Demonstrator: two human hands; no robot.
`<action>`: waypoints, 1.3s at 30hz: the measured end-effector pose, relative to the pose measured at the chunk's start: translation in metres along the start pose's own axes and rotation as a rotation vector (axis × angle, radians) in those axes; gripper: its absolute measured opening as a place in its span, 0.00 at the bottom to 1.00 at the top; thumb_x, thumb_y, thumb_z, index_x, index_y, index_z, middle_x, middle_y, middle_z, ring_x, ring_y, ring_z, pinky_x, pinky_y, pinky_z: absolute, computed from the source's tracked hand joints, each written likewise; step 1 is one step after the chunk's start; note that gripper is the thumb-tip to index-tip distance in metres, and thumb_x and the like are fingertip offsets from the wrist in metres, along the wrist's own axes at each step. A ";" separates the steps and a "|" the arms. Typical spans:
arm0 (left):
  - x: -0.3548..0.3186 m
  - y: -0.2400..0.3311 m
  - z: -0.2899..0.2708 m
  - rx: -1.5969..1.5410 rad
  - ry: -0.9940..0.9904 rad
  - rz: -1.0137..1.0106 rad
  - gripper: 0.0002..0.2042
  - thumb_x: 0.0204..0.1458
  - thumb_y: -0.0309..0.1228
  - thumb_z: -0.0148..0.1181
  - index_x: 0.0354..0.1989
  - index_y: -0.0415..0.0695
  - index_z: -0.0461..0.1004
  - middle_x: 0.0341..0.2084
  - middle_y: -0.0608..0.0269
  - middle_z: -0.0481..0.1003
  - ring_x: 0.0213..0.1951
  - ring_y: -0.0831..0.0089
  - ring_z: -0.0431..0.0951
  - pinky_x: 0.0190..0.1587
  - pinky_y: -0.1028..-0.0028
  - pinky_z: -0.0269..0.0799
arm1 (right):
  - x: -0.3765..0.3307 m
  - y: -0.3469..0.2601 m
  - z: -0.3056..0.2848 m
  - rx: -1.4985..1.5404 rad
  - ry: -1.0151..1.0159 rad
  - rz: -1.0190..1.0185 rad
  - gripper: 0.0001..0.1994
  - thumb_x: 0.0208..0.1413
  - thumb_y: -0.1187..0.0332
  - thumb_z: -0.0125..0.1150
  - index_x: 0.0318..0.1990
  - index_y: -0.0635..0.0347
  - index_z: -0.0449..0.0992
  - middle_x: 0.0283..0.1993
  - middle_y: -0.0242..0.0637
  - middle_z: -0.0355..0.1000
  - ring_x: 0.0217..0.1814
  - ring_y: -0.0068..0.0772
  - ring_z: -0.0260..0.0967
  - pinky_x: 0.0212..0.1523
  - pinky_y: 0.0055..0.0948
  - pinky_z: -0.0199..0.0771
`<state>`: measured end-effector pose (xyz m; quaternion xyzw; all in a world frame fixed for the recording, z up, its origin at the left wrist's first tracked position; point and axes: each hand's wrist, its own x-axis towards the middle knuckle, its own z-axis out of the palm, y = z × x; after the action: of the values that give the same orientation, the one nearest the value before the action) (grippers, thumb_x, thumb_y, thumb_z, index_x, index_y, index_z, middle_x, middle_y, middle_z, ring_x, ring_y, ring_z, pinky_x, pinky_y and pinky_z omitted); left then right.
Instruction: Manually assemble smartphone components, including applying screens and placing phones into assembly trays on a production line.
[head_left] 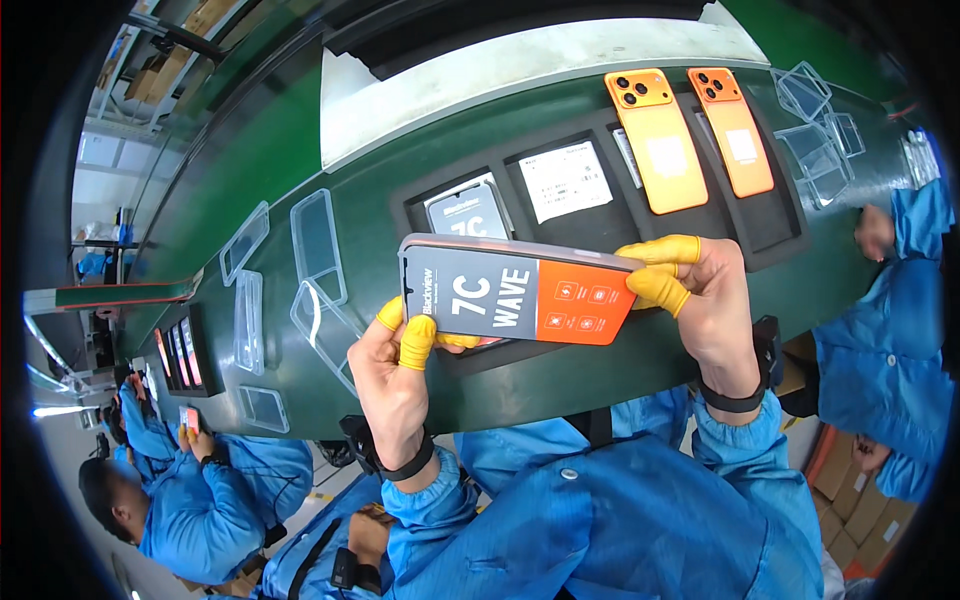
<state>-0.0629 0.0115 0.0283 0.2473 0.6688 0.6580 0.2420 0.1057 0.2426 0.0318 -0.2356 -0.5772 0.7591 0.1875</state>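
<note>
I hold a smartphone (515,292) flat between both hands above the green conveyor belt (560,375). Its screen faces me and carries a grey and orange printed film. My left hand (392,372), with yellow finger cots, pinches the phone's left end. My right hand (700,295), also with yellow cots, grips the right end. Below the phone lies a black foam tray (770,215) with slots.
The tray holds two orange phones (655,140) (732,128) lying back up, a phone with a white sheet (565,180) and another screen-up phone (468,212). Clear plastic cases (318,250) (815,120) lie on the belt. A blue-coated co-worker (190,490) sits at left, another's sleeve (890,330) at right.
</note>
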 end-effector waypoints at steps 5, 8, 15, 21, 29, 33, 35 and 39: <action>-0.003 0.009 0.033 -0.036 0.158 0.059 0.25 0.64 0.37 0.56 0.63 0.31 0.64 0.43 0.50 0.79 0.39 0.66 0.81 0.44 0.68 0.77 | 0.004 0.020 0.008 0.006 0.148 -0.161 0.10 0.60 0.80 0.60 0.49 0.74 0.77 0.42 0.46 0.79 0.41 0.30 0.79 0.42 0.26 0.82; -0.011 0.003 0.056 -0.101 -0.005 0.142 0.37 0.61 0.46 0.58 0.70 0.33 0.52 0.57 0.45 0.70 0.54 0.59 0.75 0.56 0.60 0.71 | 0.000 0.038 0.013 0.601 0.103 -0.147 0.15 0.65 0.75 0.54 0.57 0.70 0.71 0.47 0.47 0.78 0.44 0.39 0.79 0.46 0.38 0.83; -0.024 -0.025 0.063 -0.106 0.026 0.058 0.21 0.54 0.17 0.63 0.57 0.29 0.70 0.45 0.53 0.79 0.47 0.67 0.80 0.52 0.70 0.76 | -0.015 0.045 0.033 0.523 0.022 -0.130 0.19 0.59 0.81 0.59 0.59 0.68 0.70 0.55 0.43 0.74 0.56 0.31 0.72 0.58 0.32 0.72; -0.023 -0.029 0.045 -0.083 0.032 0.133 0.15 0.50 0.13 0.65 0.47 0.28 0.75 0.37 0.52 0.81 0.40 0.70 0.81 0.47 0.71 0.78 | -0.015 0.043 0.023 0.291 -0.166 -0.122 0.24 0.53 0.87 0.64 0.58 0.72 0.68 0.54 0.45 0.73 0.56 0.34 0.72 0.58 0.33 0.74; -0.015 -0.025 0.058 -0.101 0.163 0.076 0.12 0.52 0.14 0.63 0.45 0.26 0.76 0.34 0.53 0.81 0.37 0.70 0.82 0.43 0.72 0.80 | -0.023 0.049 0.043 0.225 0.063 -0.135 0.21 0.54 0.87 0.62 0.56 0.74 0.67 0.50 0.51 0.75 0.52 0.40 0.77 0.52 0.38 0.82; -0.017 -0.018 0.052 -0.248 0.005 -0.029 0.14 0.54 0.15 0.63 0.49 0.27 0.74 0.43 0.51 0.78 0.42 0.66 0.81 0.48 0.69 0.79 | -0.022 0.046 0.035 0.383 0.019 -0.053 0.21 0.54 0.88 0.60 0.56 0.74 0.67 0.49 0.54 0.76 0.50 0.44 0.78 0.49 0.41 0.84; -0.018 -0.020 0.043 -0.321 -0.093 -0.055 0.15 0.54 0.16 0.63 0.51 0.28 0.74 0.46 0.51 0.77 0.44 0.65 0.81 0.50 0.68 0.78 | -0.021 0.047 0.032 0.400 0.013 -0.032 0.21 0.54 0.89 0.59 0.56 0.73 0.66 0.49 0.55 0.76 0.49 0.46 0.78 0.49 0.43 0.84; -0.016 -0.029 0.040 -0.357 -0.116 -0.007 0.16 0.52 0.15 0.64 0.51 0.29 0.75 0.46 0.51 0.77 0.42 0.66 0.81 0.47 0.70 0.78 | -0.021 0.050 0.032 0.416 -0.068 -0.040 0.21 0.54 0.89 0.60 0.56 0.73 0.66 0.49 0.54 0.76 0.50 0.46 0.78 0.49 0.43 0.83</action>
<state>-0.0248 0.0309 -0.0009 0.2354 0.5273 0.7500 0.3226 0.1038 0.1923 -0.0062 -0.1546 -0.4184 0.8655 0.2278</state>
